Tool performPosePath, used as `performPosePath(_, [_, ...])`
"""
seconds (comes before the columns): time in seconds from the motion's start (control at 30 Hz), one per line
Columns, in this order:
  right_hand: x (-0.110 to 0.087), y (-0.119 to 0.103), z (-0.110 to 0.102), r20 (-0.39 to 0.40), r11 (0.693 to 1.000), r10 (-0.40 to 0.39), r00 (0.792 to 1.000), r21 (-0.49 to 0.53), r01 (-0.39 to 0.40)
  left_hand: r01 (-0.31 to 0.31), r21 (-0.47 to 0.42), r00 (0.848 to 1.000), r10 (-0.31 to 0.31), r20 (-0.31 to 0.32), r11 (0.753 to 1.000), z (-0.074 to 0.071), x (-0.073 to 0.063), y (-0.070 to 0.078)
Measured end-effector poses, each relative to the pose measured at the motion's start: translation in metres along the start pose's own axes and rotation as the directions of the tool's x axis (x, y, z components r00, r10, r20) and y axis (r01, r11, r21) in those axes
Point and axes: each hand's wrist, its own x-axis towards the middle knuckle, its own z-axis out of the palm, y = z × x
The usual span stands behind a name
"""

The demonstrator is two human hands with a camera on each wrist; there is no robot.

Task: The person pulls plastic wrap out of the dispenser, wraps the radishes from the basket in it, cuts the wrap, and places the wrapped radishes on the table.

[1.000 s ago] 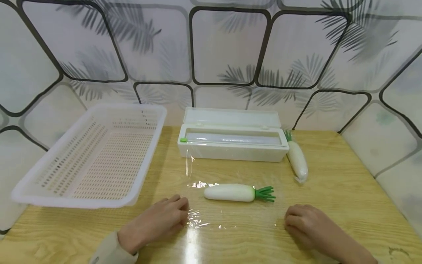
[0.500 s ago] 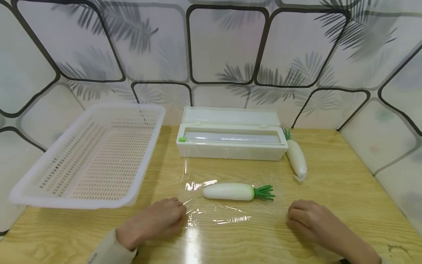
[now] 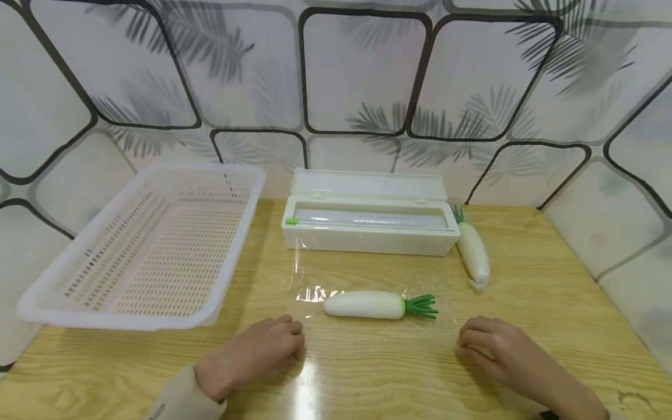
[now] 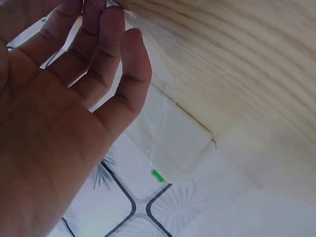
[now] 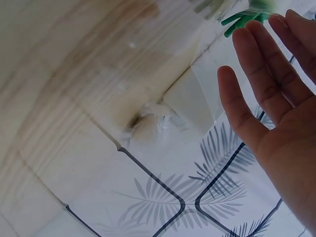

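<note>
In the head view a sheet of clear cling film (image 3: pixel 315 293) stretches from the dispenser box (image 3: pixel 370 241) toward me. A white radish (image 3: pixel 364 305) with green stalks lies crosswise on the film's middle. My left hand (image 3: pixel 257 353) pinches the film's near left corner, fingers bent; the left wrist view shows film (image 4: pixel 153 118) running from the fingertips. At the near right corner, my right hand (image 3: pixel 504 353) pinches the film between thumb and fingers. Its thumb is hidden in the right wrist view, where green stalks (image 5: pixel 242 22) show beyond the fingers.
A white perforated basket (image 3: pixel 173 262) stands at the left. The dispenser's lid (image 3: pixel 367 185) is raised, and a green slider (image 3: pixel 291 221) sits at its left end. Another radish (image 3: pixel 474 256), wrapped in film, leans by the box's right end. A patterned cloth backs the table.
The film's near edge, which showed creases and glints, now looks flatter. Both hands have shifted only slightly; the radish, box and basket stay in place.
</note>
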Motion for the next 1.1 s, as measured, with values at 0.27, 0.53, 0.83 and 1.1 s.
performPosePath(0.27, [0.002,0.006,0.001,-0.04,0.997,0.008,0.999,0.08,-0.005,-0.022,-0.011,0.993,0.021,-0.116,1.0,-0.005,-0.001,-0.005])
performPosePath(0.53, [0.007,0.017,-0.003,-0.032,0.98,0.051,0.998,0.192,-0.044,-0.062,0.048,0.948,0.074,-0.311,0.997,-0.015,0.005,-0.01])
performPosePath(0.83, [0.019,0.026,-0.007,-0.037,0.96,0.114,0.993,0.263,-0.1,0.016,0.101,0.924,0.023,-0.381,0.995,-0.021,0.016,-0.018])
performPosePath(1.1, [0.022,0.033,-0.005,-0.061,0.949,0.191,0.98,0.268,-0.168,0.055,0.099,0.909,-0.009,-0.416,0.994,-0.02,0.022,-0.021])
